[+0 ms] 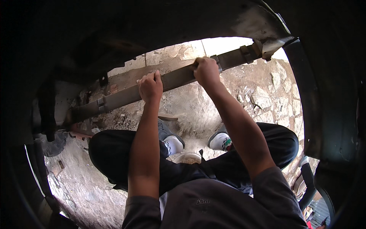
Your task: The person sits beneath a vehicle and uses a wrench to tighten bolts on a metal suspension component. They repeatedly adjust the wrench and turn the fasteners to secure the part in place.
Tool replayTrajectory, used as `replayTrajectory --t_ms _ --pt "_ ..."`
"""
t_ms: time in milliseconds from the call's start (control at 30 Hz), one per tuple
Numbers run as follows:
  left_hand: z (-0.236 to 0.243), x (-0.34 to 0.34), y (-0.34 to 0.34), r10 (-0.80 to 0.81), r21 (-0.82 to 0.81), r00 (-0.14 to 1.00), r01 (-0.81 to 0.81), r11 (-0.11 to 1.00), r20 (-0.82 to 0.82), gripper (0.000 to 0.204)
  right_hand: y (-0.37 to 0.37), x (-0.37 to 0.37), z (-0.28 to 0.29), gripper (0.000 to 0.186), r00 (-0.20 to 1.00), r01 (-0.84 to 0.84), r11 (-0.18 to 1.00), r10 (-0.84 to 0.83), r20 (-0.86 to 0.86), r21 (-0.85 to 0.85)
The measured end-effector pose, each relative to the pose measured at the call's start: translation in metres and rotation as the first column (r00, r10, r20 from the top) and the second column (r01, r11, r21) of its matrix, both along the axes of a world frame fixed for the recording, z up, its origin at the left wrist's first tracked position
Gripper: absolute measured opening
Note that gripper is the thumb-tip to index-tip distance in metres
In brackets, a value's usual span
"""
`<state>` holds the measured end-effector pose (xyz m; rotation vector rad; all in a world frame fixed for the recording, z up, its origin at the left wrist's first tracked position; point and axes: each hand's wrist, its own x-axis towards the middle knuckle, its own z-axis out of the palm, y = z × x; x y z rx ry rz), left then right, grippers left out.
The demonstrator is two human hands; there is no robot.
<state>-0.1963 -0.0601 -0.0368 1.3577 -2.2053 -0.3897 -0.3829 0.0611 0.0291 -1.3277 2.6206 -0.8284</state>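
A long flat metal bar [129, 95] with clamps around it, like a leaf spring, slants across in front of me, its right end higher in view. My left hand [151, 87] is closed at the middle of the bar, thumb upward, its fingers curled over the near side. Farther right, beside a clamp [216, 63], my right hand [207, 72] is a fist pressed against the bar. Something small and dark shows at its fingertips, too hidden to name.
Dark curved metal bodywork [152, 23] surrounds me above and on both sides. Below lies rough stone ground [187, 110] with rubble. A round container [187, 157] stands between my feet, and a curved strip [167, 117] lies beyond my left shoe. Another person's leg [307, 179] appears at lower right.
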Motion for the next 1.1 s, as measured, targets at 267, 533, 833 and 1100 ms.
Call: replayTrajectory --t_ms 267,533,833,1100 --pt "-0.008 0.007 -0.006 -0.022 -0.028 0.999 0.021 0.999 -0.031 0.044 0.011 0.015 -0.016 0.009 0.999 -0.022 0.989 0.025 0.019 -0.148" --pt "-0.005 0.004 -0.003 -0.065 0.007 0.998 0.065 0.998 -0.025 0.043 -0.006 0.014 -0.008 0.005 0.999 0.031 0.99 -0.035 -0.026 -0.139" --pt "0.0 0.01 0.002 -0.052 -0.039 0.999 0.052 0.998 -0.004 0.043 0.027 0.021 -0.012 0.003 1.0 -0.03 0.984 0.031 0.003 -0.178" --pt "-0.006 0.004 -0.002 -0.026 -0.056 0.999 0.028 0.998 0.032 0.043 0.011 0.017 -0.014 0.006 1.0 -0.018 0.983 0.015 -0.016 -0.185"
